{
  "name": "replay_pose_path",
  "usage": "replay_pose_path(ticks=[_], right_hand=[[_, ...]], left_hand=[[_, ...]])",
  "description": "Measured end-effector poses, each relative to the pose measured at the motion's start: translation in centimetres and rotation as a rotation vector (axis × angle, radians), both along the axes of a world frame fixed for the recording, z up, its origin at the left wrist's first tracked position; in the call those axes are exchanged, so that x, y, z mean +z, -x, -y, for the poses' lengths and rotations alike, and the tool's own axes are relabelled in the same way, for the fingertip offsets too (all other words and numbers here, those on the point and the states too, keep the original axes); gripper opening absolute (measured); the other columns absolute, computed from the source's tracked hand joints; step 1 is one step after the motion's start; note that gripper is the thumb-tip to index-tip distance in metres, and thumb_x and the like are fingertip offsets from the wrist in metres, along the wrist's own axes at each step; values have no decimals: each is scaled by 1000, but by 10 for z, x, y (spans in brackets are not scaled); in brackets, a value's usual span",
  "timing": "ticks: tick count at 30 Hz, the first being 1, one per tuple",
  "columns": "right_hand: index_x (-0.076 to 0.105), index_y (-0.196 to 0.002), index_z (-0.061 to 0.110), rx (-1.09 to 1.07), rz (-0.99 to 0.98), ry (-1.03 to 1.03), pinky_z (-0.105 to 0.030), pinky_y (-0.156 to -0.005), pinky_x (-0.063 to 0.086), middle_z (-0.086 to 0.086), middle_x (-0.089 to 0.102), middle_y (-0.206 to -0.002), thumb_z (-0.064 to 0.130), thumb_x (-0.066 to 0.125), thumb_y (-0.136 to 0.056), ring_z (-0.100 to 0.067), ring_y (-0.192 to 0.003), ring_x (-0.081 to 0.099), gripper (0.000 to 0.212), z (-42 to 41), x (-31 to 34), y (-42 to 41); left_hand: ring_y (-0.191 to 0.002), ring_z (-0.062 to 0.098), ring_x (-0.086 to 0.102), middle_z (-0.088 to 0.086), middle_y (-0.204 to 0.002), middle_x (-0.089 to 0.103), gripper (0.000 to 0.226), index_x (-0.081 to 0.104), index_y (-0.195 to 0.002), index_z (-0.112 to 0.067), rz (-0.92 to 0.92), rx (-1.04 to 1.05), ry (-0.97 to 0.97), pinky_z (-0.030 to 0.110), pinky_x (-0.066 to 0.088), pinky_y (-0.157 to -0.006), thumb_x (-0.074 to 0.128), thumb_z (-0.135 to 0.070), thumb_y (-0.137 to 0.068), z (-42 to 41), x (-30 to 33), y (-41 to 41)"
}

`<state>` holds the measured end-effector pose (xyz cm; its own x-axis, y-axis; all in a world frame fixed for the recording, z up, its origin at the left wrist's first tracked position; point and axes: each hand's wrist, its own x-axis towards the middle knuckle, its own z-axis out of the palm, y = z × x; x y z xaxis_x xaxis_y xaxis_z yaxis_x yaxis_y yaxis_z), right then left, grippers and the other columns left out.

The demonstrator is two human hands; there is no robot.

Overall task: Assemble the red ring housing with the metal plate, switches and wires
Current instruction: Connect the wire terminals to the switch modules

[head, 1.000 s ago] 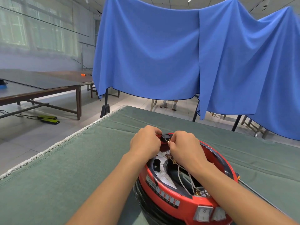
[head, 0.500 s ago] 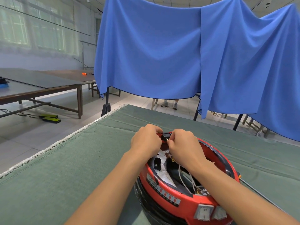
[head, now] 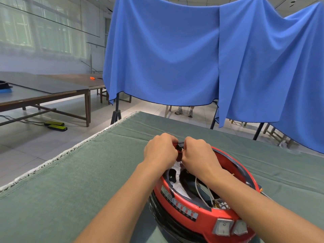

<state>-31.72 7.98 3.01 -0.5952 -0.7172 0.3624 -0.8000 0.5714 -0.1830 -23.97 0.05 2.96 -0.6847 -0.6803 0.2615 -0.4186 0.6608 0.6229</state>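
Note:
The red ring housing [head: 198,210] sits on the green cloth table [head: 78,172], on a black base. Inside it lie a grey metal plate [head: 177,181] and white wires [head: 203,192]. Two grey rocker switches [head: 223,227] sit in its near rim. At the far rim is a small black switch [head: 179,146]. My left hand [head: 160,150] grips the far rim beside that switch, fingers curled. My right hand [head: 197,153] pinches a wire end against the switch. What the fingertips hold is mostly hidden.
A blue cloth [head: 201,55] hangs on stands behind the table, with a person's shoes [head: 184,111] below it. Wooden tables [head: 52,90] stand to the left, and yellow-black boxes [head: 56,125] lie on the floor. The table's left edge [head: 70,149] is frayed white.
Both hands stayed at the far rim around the small black switch, closing slightly together. The view tilted a little; the housing did not move.

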Motion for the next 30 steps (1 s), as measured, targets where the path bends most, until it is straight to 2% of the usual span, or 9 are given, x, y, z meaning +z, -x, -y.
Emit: replay_pose_path(ticks=[9, 13, 15, 18, 22, 24, 26, 28, 30], right_hand=[[59, -85, 6, 11, 48, 27, -44, -69, 55, -13, 64, -81, 10, 52, -87, -31, -76, 61, 8, 5, 3, 2], [57, -82, 8, 32, 38, -21, -40, -64, 55, -11, 63, -78, 11, 56, -85, -28, -72, 61, 5, 8, 4, 4], [57, -83, 9, 31, 36, -49, -38, -65, 54, -9, 63, -79, 13, 56, -86, -27, -73, 61, 5, 10, 5, 7], [63, -89, 9, 17, 91, -82, -42, -75, 56, -9, 67, -84, 24, 54, -92, -27, -78, 64, 17, 8, 8, 13], [65, -86, 12, 29, 139, 52, -38, -74, 53, -4, 69, -77, 41, 52, -93, -23, -75, 65, 32, -10, 18, 17], [64, -83, 19, 32, 189, 199, -36, -75, 52, 3, 69, -73, 45, 51, -93, -19, -76, 65, 31, -29, 23, 19], [63, -77, 23, 32, 231, 328, -37, -73, 52, 7, 68, -67, 46, 51, -92, -15, -71, 64, 30, -52, 26, 21], [62, -71, 26, 7, 200, 379, -36, -71, 51, 11, 67, -64, 44, 52, -92, -10, -69, 63, 29, -77, 23, 22], [61, -71, 28, -33, 139, 380, -34, -67, 49, 13, 66, -66, 45, 52, -91, -8, -73, 60, 28, -98, 15, 21]], left_hand=[[-108, 25, 58, -1, -117, 67, 42, 64, -119, -31, 0, 14, -37, 32, 45, -81, 47, -7, -89, 2, 0, -2], [-102, 25, 59, 1, -111, 69, 42, 67, -115, -30, 12, 11, -25, 31, 43, -73, 48, -6, -86, 2, 1, -1], [-103, 26, 59, 2, -112, 68, 42, 66, -116, -30, 8, 17, -26, 32, 43, -74, 49, -6, -86, 1, 1, 0], [-106, 25, 58, 1, -116, 66, 40, 63, -120, -30, 10, 38, -30, 33, 43, -75, 49, -9, -89, 0, 0, 1], [-107, 28, 58, 4, -117, 64, 34, 60, -120, -25, 48, 82, -34, 32, 39, -75, 48, -14, -91, 3, -1, 2], [-101, 31, 57, 7, -113, 64, 24, 61, -110, -18, 133, 95, -35, 32, 39, -73, 48, -17, -90, 8, -2, 2], [-94, 34, 56, 11, -107, 64, 9, 54, -88, -11, 242, 104, -24, 32, 39, -71, 50, -19, -87, 14, -2, -1], [-92, 35, 57, 13, -103, 64, 12, 47, -76, -12, 286, 130, -7, 33, 38, -70, 51, -19, -85, 18, -2, -2], [-87, 32, 54, 11, -104, 64, 12, 45, -76, -13, 285, 192, 37, 33, 37, -70, 50, -18, -86, 18, -1, -2]])
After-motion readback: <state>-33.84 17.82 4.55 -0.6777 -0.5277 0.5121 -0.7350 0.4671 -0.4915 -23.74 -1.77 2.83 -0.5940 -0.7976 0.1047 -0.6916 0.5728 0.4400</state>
